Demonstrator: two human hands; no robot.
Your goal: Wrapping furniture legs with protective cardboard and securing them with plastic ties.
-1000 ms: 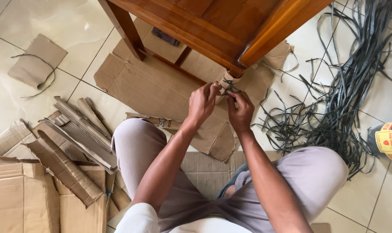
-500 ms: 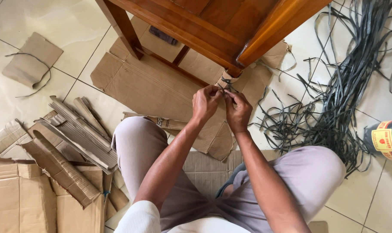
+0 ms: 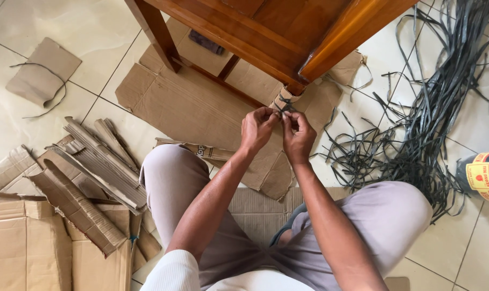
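A wooden table (image 3: 287, 32) stands over me, and its near leg is wrapped in a strip of brown cardboard (image 3: 283, 99). A thin grey plastic strap (image 3: 285, 107) runs around that wrap. My left hand (image 3: 257, 129) and my right hand (image 3: 297, 134) meet just below the wrapped leg, each pinching an end of the strap between thumb and fingers. The knot itself is mostly hidden by my fingertips. I am sitting on the floor with my knees spread on either side of my arms.
A large tangle of grey straps (image 3: 433, 102) lies at the right. Flattened cardboard (image 3: 196, 108) lies under the table. Folded cardboard strips (image 3: 93, 161) and boxes (image 3: 23, 248) pile at the left. A dark bottle with a red-yellow label (image 3: 484, 177) sits at the right edge.
Both hands have drawn slightly back from the leg and closer together, pulling the strap ends; the view shifted a little.
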